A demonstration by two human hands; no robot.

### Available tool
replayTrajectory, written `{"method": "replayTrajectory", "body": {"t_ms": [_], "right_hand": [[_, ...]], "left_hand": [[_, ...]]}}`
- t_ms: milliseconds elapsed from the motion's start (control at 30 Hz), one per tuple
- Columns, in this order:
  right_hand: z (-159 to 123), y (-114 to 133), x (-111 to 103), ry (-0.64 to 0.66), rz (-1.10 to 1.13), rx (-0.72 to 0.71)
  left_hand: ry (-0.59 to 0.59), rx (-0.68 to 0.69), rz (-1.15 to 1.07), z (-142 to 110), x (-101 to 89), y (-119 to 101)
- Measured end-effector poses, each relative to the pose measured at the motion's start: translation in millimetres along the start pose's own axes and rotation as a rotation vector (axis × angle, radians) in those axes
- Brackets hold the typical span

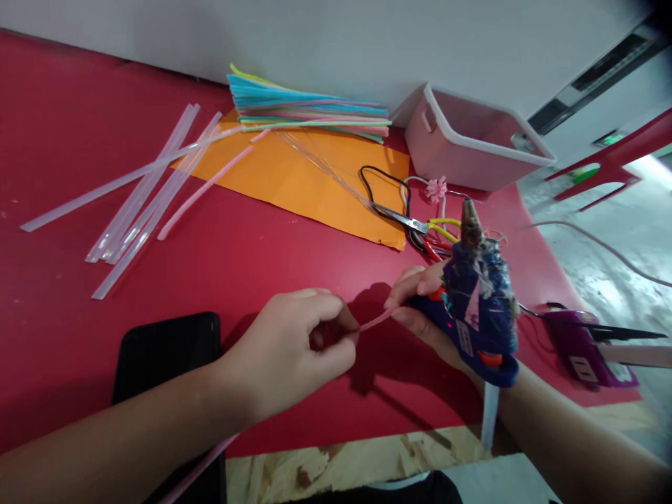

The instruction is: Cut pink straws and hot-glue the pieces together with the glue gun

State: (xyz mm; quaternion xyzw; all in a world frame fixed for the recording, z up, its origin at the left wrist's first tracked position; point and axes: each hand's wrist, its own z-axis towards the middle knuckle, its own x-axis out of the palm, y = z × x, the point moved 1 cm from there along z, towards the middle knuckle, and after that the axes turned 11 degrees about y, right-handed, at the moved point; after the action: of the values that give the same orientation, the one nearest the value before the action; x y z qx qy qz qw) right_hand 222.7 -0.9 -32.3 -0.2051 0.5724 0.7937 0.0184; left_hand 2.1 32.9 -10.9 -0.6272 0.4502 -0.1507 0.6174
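Note:
A pink pipe cleaner (375,320) spans the short gap between my hands, and its long tail (202,465) passes under my left forearm. My left hand (302,343) is closed, pinching it between thumb and forefinger. At the other end, the fingertips of my right hand (420,301) pinch the same strip. That hand also carries a dark blue hot glue gun (480,301), nozzle pointing up and away, stained and wrapped round the front. A red light glows on its side. From its back end a clear glue stick (490,416) sticks out downward.
Loose glue sticks (152,189) lie at left beside an orange sheet (315,189) bearing a bundle of coloured pipe cleaners (309,108). Pliers (414,222), a pink pompom-like flower (436,189) and a pink bin (467,150) are behind the gun. A phone (168,350) lies left; a purple box (582,350) right.

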Motion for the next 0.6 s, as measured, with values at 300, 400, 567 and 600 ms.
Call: {"method": "replayTrajectory", "body": {"t_ms": [300, 400, 567, 600], "right_hand": [[1.4, 1.9, 0.5, -0.005, -0.034, -0.013], [2.0, 3.8, 2.2, -0.017, -0.024, 0.004], [2.5, 5.2, 4.0, -0.018, -0.064, 0.010], [2.5, 5.4, 4.3, -0.019, -0.070, 0.012]], "left_hand": [[0.005, 0.002, -0.033, 0.6, 0.3, -0.2], [-0.006, 0.028, -0.030, 0.0, 0.5, -1.1], [0.006, -0.064, -0.099, 0.2, -0.4, -4.8], [0.013, -0.078, -0.114, 0.2, -0.2, -5.3]]}}
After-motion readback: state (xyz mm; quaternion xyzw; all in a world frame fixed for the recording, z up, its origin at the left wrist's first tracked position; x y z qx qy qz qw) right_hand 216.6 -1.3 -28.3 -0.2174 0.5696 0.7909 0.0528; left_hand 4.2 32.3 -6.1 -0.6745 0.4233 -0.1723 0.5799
